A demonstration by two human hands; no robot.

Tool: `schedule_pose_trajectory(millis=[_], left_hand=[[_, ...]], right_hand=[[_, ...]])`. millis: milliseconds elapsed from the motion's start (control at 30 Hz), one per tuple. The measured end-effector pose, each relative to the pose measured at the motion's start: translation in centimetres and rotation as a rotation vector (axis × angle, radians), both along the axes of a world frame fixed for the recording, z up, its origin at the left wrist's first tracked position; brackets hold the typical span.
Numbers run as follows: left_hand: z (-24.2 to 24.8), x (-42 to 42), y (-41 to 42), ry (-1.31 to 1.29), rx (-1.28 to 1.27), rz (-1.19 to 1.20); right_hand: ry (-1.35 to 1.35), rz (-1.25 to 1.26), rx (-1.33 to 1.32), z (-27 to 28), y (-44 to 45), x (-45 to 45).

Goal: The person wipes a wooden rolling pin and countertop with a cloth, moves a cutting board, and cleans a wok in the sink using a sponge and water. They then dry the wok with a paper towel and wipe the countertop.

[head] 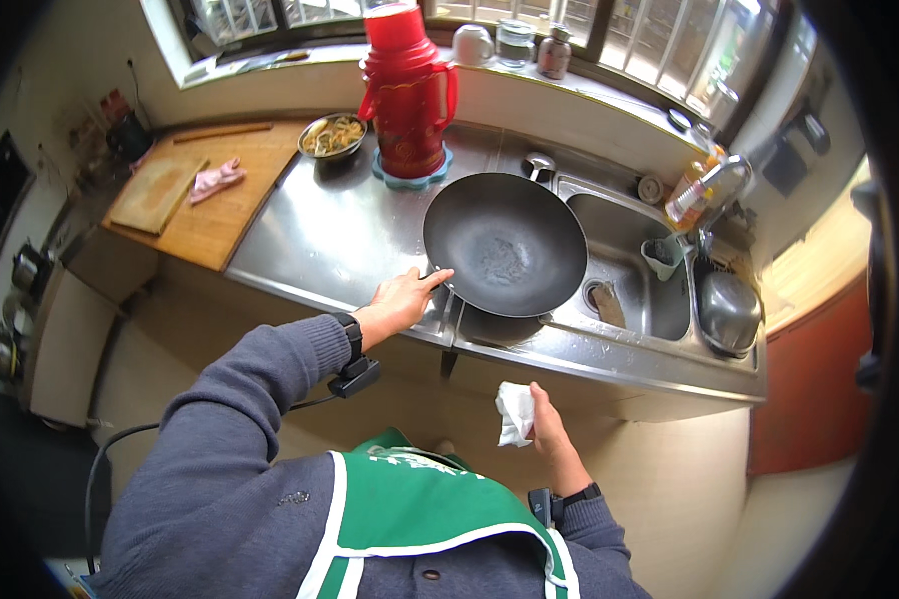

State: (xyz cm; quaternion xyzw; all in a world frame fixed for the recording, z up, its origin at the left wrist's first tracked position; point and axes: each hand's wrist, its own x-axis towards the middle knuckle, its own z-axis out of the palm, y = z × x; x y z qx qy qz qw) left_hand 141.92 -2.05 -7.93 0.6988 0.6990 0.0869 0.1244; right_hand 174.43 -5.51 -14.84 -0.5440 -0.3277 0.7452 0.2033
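Observation:
A dark wok (503,243) sits across the steel counter and the left edge of the sink, with a few wet-looking marks at its bottom. My left hand (403,301) is closed around the wok's short black handle, index finger stretched along it towards the rim. In front of the counter, my right hand (548,425) holds a crumpled white paper towel (515,413), apart from the wok. Behind the wok rests a metal ladle (540,163), partly hidden by the rim.
A red thermos flask (408,97) stands on a blue mat (419,180) beside a bowl of food (333,137). The steel sink (648,299) has a faucet (727,171) and an upturned metal pot (728,311). Leftward lie a chopping board (157,196) and a pink cloth (217,180).

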Motion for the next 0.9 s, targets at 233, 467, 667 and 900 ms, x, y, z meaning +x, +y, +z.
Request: schedule_pose_trajectory(millis=[233,467,667,900], left_hand=[[0.9,-0.3,-2.0,-0.208,-0.093,-0.039],[1.1,-4.3,-3.5,-0.409,0.083,-0.115],[3.8,-3.6,-0.5,-0.936,-0.082,-0.261],[4.2,-1.4,3.2,-1.163,-0.196,-0.196]], right_hand=[[0.133,-0.016,0.205,3.8,3.6,1.7],[-0.13,0.013,0.385,9.3,6.0,-1.2],[-0.219,0.209,0.51,16.0,7.0,-9.8],[0.169,0.538,0.47,16.2,12.8,-8.5]])
